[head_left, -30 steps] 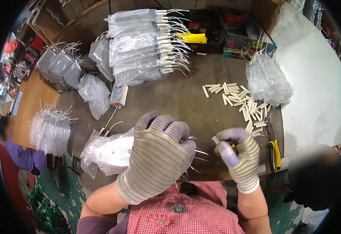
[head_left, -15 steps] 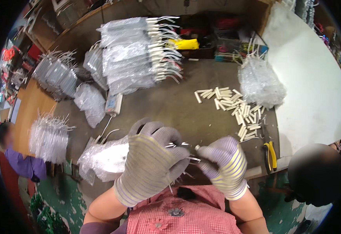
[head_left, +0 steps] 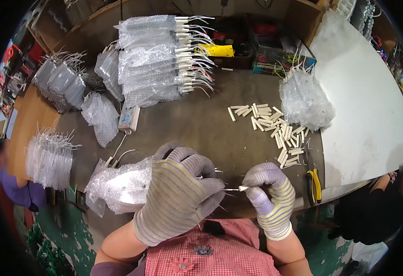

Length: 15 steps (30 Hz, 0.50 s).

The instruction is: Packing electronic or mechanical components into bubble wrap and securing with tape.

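My left hand (head_left: pixel 178 195), in a striped knit glove, is closed around thin white wires (head_left: pixel 231 189) whose ends stick out past the fingertips. Gloved the same way, my right hand (head_left: pixel 271 198) pinches a small off-white tube (head_left: pixel 243 188) between thumb and fingers. One wire end reaches the tube's opening; whether it is inside I cannot tell. Beneath and left of my left hand lies a bubble-wrapped bundle (head_left: pixel 121 189) with wires at its far end. A loose pile of the same off-white tubes (head_left: pixel 284 133) lies beyond my right hand.
Yellow-and-black pliers (head_left: pixel 317 186) lie right of my right hand. Bubble-wrapped bundles with wire tails (head_left: pixel 148 60) are stacked at the back, with more at left (head_left: pixel 49 161) and back right (head_left: pixel 305 99). A power strip (head_left: pixel 128 118) stands mid-left. Other people are at both sides.
My right hand has turned slightly and now holds the tube level against the wire end; before, the tube stood apart from the wire. The left hand keeps its hold.
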Each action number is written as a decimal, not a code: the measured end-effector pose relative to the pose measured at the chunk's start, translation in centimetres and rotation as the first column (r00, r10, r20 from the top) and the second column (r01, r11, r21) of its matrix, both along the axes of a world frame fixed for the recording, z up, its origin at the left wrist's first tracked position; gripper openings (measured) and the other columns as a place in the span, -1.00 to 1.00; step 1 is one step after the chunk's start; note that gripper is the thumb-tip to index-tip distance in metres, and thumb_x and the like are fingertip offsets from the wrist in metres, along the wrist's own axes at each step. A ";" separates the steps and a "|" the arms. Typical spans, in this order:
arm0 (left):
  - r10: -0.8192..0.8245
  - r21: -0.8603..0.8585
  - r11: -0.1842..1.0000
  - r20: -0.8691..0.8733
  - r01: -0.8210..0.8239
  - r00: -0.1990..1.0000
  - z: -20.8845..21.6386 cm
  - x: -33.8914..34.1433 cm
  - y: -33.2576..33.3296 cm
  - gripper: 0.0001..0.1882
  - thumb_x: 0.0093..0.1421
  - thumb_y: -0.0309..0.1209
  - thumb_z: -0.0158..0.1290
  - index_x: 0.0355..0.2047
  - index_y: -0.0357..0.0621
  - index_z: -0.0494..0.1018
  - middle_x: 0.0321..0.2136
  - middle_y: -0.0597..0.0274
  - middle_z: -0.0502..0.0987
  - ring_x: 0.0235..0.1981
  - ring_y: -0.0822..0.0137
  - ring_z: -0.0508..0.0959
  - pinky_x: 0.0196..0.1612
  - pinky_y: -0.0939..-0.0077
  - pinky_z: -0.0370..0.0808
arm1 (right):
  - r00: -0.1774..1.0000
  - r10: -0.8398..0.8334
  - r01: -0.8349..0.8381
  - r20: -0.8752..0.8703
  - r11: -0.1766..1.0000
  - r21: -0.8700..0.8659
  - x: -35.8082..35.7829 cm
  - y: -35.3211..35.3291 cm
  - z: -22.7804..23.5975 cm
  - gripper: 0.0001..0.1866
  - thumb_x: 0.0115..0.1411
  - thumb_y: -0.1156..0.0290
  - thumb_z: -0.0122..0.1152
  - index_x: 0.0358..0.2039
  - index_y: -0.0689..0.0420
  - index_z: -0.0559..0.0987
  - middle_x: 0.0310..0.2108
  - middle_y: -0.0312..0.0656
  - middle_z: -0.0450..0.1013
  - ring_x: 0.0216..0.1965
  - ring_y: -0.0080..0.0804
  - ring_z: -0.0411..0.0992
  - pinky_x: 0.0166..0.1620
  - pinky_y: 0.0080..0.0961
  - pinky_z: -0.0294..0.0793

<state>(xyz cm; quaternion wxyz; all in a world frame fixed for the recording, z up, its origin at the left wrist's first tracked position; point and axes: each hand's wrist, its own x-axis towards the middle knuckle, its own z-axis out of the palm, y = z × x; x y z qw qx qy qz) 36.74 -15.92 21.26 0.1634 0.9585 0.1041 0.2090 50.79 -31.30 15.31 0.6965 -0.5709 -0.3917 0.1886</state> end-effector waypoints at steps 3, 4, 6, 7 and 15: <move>0.016 0.004 1.000 -0.017 -0.016 1.000 0.1 -0.2 -0.2 -0.84 -0.14 -0.24 0.36 -0.51 0.10 0.65 -0.40 0.40 0.54 -0.22 0.14 0.52 0.14 -0.09 0.32 | 0.907 -0.077 0.088 0.415 0.996 -0.009 -0.2 0.2 1.0 -0.84 0.06 0.54 0.44 -0.32 0.11 0.66 -0.42 -0.21 0.50 -0.40 -0.24 0.48 -0.27 -0.38 0.46; 0.004 0.039 0.999 -0.064 -0.002 0.998 0.3 -0.3 -0.2 -0.83 -0.15 -0.24 0.35 -0.50 0.11 0.64 -0.40 0.41 0.55 -0.21 0.14 0.52 0.15 -0.10 0.32 | 0.909 -0.064 0.074 0.411 0.997 -0.009 -0.2 0.3 1.1 -0.84 0.06 0.54 0.44 -0.32 0.11 0.66 -0.42 -0.21 0.50 -0.40 -0.24 0.48 -0.27 -0.38 0.46; 0.012 0.073 0.997 -0.121 -0.003 0.993 0.7 -0.6 -0.3 -0.82 -0.17 -0.24 0.34 -0.50 0.11 0.64 -0.39 0.42 0.55 -0.20 0.15 0.53 0.16 -0.12 0.32 | 0.754 -0.074 0.089 0.653 0.996 0.011 -0.1 0.5 1.2 -0.78 -0.02 0.50 0.46 -0.30 0.08 0.67 -0.44 -0.23 0.50 -0.42 -0.22 0.46 -0.29 -0.31 0.44; 0.034 0.106 0.994 -0.115 -0.022 0.993 0.9 -0.9 -0.3 -0.81 -0.18 -0.24 0.33 -0.49 0.12 0.64 -0.38 0.43 0.55 -0.18 0.17 0.53 0.17 -0.14 0.32 | 0.744 -0.071 0.078 0.664 0.997 0.019 -0.1 0.7 1.6 -0.78 -0.06 0.48 0.45 -0.33 0.08 0.68 -0.43 -0.24 0.50 -0.42 -0.23 0.45 -0.30 -0.29 0.43; -0.090 0.156 0.983 -0.058 0.098 0.994 0.7 -0.7 0.3 -0.77 -0.22 -0.20 0.30 -0.47 0.13 0.64 -0.38 0.41 0.54 -0.16 0.15 0.53 0.18 -0.23 0.32 | 0.554 -0.001 0.018 0.833 1.000 -0.011 0.5 1.0 4.0 -0.76 -0.18 0.41 0.39 -0.40 0.06 0.66 -0.49 -0.26 0.48 -0.56 -0.24 0.46 -0.53 -0.28 0.37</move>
